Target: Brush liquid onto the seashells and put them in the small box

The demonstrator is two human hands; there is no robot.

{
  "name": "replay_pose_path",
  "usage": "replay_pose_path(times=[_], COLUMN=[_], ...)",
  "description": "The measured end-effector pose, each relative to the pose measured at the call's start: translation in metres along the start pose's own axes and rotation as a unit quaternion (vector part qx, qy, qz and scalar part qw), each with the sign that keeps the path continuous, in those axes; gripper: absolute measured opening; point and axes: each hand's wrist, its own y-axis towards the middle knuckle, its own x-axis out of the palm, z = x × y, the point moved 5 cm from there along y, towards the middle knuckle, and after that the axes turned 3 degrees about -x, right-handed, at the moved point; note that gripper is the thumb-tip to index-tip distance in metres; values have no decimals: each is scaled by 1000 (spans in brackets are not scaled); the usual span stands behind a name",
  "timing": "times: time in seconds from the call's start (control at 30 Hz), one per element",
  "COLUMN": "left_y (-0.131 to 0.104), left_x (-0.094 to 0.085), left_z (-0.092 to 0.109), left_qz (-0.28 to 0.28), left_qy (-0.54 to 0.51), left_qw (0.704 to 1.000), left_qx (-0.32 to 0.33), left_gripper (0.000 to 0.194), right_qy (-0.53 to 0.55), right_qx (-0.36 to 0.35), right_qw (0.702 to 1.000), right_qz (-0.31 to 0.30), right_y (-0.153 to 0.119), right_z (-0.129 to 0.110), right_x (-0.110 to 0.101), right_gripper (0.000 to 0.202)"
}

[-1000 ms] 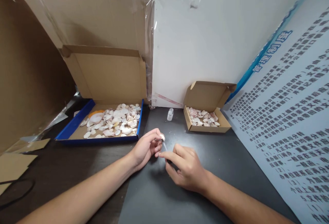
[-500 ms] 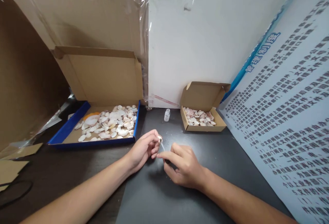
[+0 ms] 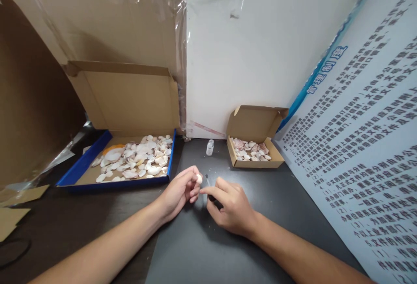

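Between thumb and fingertips, my left hand (image 3: 180, 193) pinches a small whitish seashell (image 3: 198, 179). My right hand (image 3: 231, 206) is closed round the black cap of a small applicator brush (image 3: 208, 182), whose thin pale stem and dark tip point up and away from me. A narrow gap separates the brush tip from the shell. Farther back on the dark table stands a small clear bottle (image 3: 210, 147) with a white label, uncapped and upright.
On the left, an open blue-edged cardboard box (image 3: 58, 183) holds many seashells. A smaller open cardboard box (image 3: 257, 164) with shells stands at the back right. A printed board (image 3: 368, 145) leans along the right side; cardboard scraps (image 3: 13, 221) lie far left.
The brush tip has come away from the shell, where it was touching or very near before. The shell has turned and now shows its pale outer side. The view has shifted slightly.
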Motion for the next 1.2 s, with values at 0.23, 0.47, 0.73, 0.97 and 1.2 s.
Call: replay_pose_path(times=[0.23, 0.47, 0.73, 0.97, 1.2], left_y=[2, 2, 27, 88, 103], left_x=[-1, -2, 8, 2, 12], left_z=[-2, 4, 38, 53, 52], left_qz=[24, 30, 125, 242, 189], left_qy=[15, 64, 322, 538, 603], left_qw=[1000, 997, 933, 800, 764], left_qx=[-3, 8, 98, 113, 129], left_gripper=[12, 13, 8, 39, 16], right_qy=[45, 148, 192, 238, 259], right_qx=[61, 168, 235, 295, 299], right_qw=[997, 974, 944, 910, 902], right_qz=[-9, 33, 132, 166, 173], right_y=[-2, -3, -3, -9, -9], right_z=[13, 31, 48, 57, 58], right_x=[4, 4, -6, -2, 0], right_gripper=[21, 18, 16, 10, 14])
